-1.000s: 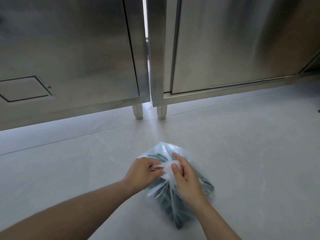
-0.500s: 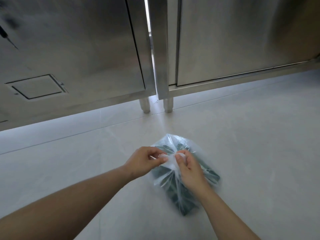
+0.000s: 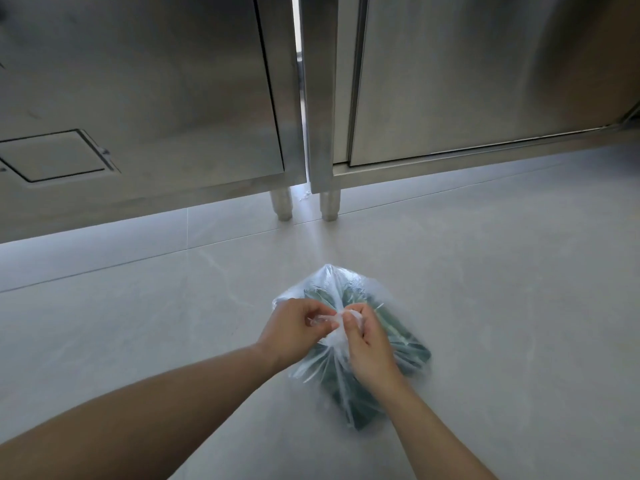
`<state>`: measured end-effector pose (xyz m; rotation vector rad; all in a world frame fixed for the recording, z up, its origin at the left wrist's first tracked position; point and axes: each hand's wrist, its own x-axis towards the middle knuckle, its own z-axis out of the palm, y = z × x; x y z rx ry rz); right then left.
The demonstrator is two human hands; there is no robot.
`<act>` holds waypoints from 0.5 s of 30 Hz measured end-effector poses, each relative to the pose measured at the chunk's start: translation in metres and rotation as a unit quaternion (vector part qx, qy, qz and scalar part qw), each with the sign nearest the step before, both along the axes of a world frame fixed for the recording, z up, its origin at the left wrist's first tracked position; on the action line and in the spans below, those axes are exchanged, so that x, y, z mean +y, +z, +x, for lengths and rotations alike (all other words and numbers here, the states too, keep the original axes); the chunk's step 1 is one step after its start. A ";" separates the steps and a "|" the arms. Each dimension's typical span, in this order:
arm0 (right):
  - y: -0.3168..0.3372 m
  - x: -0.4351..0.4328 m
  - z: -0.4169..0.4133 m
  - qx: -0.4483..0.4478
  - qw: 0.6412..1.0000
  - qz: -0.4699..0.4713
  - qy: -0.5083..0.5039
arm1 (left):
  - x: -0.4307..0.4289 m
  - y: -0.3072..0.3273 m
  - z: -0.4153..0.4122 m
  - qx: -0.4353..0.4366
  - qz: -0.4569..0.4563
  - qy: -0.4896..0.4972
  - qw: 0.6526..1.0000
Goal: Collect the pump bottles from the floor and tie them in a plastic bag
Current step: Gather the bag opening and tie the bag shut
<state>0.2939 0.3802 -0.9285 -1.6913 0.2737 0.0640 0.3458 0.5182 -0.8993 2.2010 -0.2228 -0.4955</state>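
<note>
A clear plastic bag (image 3: pixel 334 284) stands on the grey floor at lower centre. Dark green pump bottles (image 3: pixel 398 337) show through its film, packed together. The bag's top is gathered into a twisted white bunch between my hands. My left hand (image 3: pixel 294 329) pinches one end of that bunch with thumb and fingers. My right hand (image 3: pixel 369 344) grips the other end, just right of the left hand, its back covering part of the bag. Both hands are almost touching above the bag.
Stainless steel cabinets (image 3: pixel 156 98) fill the top of the view, with a narrow gap between them. Two short round cabinet legs (image 3: pixel 282 204) stand on the pale tiled floor (image 3: pixel 519 289) just beyond the bag.
Both hands stay on the bag's gathered top and work it closer together. The right fingers have curled down over the bunch. The view shifted slightly.
</note>
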 end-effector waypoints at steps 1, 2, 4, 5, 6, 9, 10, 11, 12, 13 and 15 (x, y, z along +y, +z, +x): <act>-0.002 0.002 -0.001 -0.001 1.000 0.003 0.005 | 0.000 -0.002 0.000 0.003 -0.004 0.009 1.000; -0.004 0.003 -0.001 -0.004 1.000 0.000 0.012 | 0.001 -0.003 0.000 0.007 -0.007 0.015 1.000; -0.008 0.006 -0.001 -0.010 0.999 -0.019 0.027 | 0.002 -0.005 -0.002 0.019 0.000 0.024 1.000; -0.010 0.008 0.000 -0.012 0.999 -0.034 0.035 | 0.002 -0.006 -0.004 0.017 0.012 0.030 0.999; -0.012 0.009 0.000 -0.015 0.998 -0.052 0.041 | 0.004 -0.007 -0.005 0.010 0.024 0.038 0.999; -0.018 0.008 0.004 -0.019 0.993 -0.101 0.049 | 0.013 -0.007 -0.003 -0.014 0.063 0.038 0.997; -0.020 0.006 0.004 -0.019 0.992 -0.111 0.050 | 0.018 -0.006 -0.002 -0.026 0.080 0.020 0.996; -0.022 0.004 0.005 -0.020 0.991 -0.121 0.052 | 0.023 -0.006 0.000 -0.041 0.093 0.002 0.995; -0.024 0.002 0.004 -0.021 0.990 -0.132 0.053 | 0.029 -0.006 0.002 -0.058 0.102 -0.013 0.993; -0.026 -0.001 0.004 -0.024 0.988 -0.142 0.052 | 0.032 -0.007 0.004 -0.076 0.108 -0.026 0.991; -0.029 -0.008 0.005 -0.030 0.985 -0.161 0.048 | 0.036 -0.010 0.008 -0.100 0.118 -0.054 0.986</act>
